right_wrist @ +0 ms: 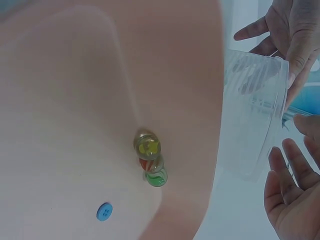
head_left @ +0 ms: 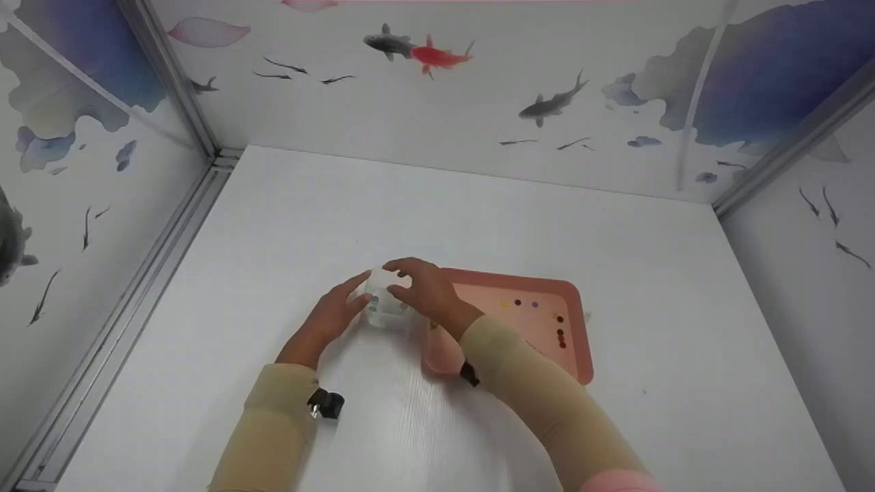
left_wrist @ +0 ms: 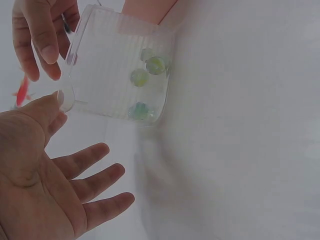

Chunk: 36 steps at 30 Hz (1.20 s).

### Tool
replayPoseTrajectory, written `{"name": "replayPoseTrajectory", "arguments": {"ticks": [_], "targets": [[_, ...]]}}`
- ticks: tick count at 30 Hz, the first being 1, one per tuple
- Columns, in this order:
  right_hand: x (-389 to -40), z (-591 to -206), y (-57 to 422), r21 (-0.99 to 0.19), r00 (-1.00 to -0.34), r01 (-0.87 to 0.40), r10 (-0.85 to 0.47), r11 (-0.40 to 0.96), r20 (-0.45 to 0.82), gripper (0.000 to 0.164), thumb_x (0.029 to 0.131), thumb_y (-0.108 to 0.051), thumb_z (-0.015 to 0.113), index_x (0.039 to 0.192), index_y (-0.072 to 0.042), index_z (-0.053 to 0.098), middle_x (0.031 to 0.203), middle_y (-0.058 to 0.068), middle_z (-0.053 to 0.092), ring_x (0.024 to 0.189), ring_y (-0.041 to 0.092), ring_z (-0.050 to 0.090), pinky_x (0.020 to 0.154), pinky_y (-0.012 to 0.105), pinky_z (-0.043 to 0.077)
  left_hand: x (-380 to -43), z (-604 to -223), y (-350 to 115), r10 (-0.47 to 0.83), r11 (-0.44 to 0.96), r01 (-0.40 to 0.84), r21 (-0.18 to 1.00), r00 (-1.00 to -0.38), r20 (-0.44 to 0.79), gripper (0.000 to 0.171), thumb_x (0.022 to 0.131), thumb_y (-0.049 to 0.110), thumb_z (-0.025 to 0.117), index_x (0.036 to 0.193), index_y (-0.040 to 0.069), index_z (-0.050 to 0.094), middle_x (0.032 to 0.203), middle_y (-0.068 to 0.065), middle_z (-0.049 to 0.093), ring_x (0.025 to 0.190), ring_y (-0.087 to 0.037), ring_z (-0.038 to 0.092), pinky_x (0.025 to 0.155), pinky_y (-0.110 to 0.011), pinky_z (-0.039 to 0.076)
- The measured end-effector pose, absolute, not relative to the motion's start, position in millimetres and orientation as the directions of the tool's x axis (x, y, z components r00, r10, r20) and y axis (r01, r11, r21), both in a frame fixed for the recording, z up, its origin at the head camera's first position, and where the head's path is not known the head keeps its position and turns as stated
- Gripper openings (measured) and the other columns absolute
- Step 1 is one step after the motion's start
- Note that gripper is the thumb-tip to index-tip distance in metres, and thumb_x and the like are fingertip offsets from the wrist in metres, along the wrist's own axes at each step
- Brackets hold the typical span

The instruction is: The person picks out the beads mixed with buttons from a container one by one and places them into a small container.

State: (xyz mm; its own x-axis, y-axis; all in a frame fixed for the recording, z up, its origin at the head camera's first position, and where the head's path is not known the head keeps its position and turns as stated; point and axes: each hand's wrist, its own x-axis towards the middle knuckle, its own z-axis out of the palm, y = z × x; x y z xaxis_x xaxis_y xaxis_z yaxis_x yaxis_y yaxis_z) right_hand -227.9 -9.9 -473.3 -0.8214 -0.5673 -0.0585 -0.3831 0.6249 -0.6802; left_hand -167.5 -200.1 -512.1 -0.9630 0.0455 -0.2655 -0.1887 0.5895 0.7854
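A clear plastic box (head_left: 388, 317) stands on the white table, against the left side of the pink tray (head_left: 580, 328). Several glass marbles (left_wrist: 139, 77) with green and yellow swirls lie inside it. At the box's left, my left hand (head_left: 333, 316) pinches a rounded tab on the rim between thumb and index finger, its other fingers spread. My right hand (head_left: 427, 290) hovers over the box opening with loosely bent fingers and nothing visible in them. Three marbles (right_wrist: 148, 147) with yellow, orange and green colouring sit in the tray close to its wall.
A blue button (right_wrist: 104, 211) lies on the tray floor. Several small dark, yellow and purple discs (head_left: 560, 333) are spread along the tray's right and far sides. White panels with painted fish (head_left: 437, 56) enclose the table (head_left: 307, 205) at the back and sides.
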Motion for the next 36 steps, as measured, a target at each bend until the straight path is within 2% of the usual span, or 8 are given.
{"name": "replayPoseTrajectory", "arguments": {"ticks": [8,17,29,36], "targets": [[-227,-473,-7,-0.542,-0.793,-0.529,-0.607,0.653,0.043,0.048,0.09,-0.023,0.07,0.136,-0.018,0.057,0.143,0.002,0.05,0.136,0.022,0.042,0.11,0.041,0.038,-167,-514,-201,0.054,0.575,-0.185,0.797,-0.963,-0.262,0.056,0.102,0.034,0.047,0.153,0.021,0.029,0.158,-0.012,0.027,0.145,-0.035,0.02,0.116,-0.054,0.018],[-227,-471,3,-0.428,-0.787,-0.587,-0.608,0.688,0.102,0.06,0.088,-0.03,0.073,0.143,-0.021,0.049,0.154,0.003,0.036,0.143,0.024,0.029,0.113,0.05,0.029,-169,-514,-200,0.039,0.58,-0.202,0.789,-0.961,-0.275,0.055,0.102,0.034,0.047,0.153,0.022,0.03,0.157,-0.013,0.027,0.145,-0.037,0.02,0.116,-0.056,0.017],[-226,-468,11,-0.331,-0.806,-0.574,-0.588,0.749,0.065,0.08,0.085,-0.042,0.074,0.152,-0.025,0.033,0.162,0.003,0.016,0.149,0.027,0.008,0.115,0.059,0.018,-167,-513,-199,0.015,0.588,-0.235,0.774,-0.953,-0.301,0.055,0.102,0.037,0.046,0.153,0.025,0.029,0.158,-0.012,0.025,0.145,-0.037,0.018,0.115,-0.057,0.016],[-226,-468,18,-0.303,-0.809,-0.57,-0.586,0.764,0.044,0.088,0.083,-0.047,0.074,0.154,-0.025,0.028,0.163,0.003,0.011,0.149,0.028,0.004,0.114,0.061,0.016,-168,-515,-198,0.009,0.59,-0.233,0.773,-0.956,-0.294,0.055,0.102,0.036,0.046,0.153,0.026,0.029,0.158,-0.012,0.026,0.145,-0.037,0.02,0.116,-0.056,0.017]]}}
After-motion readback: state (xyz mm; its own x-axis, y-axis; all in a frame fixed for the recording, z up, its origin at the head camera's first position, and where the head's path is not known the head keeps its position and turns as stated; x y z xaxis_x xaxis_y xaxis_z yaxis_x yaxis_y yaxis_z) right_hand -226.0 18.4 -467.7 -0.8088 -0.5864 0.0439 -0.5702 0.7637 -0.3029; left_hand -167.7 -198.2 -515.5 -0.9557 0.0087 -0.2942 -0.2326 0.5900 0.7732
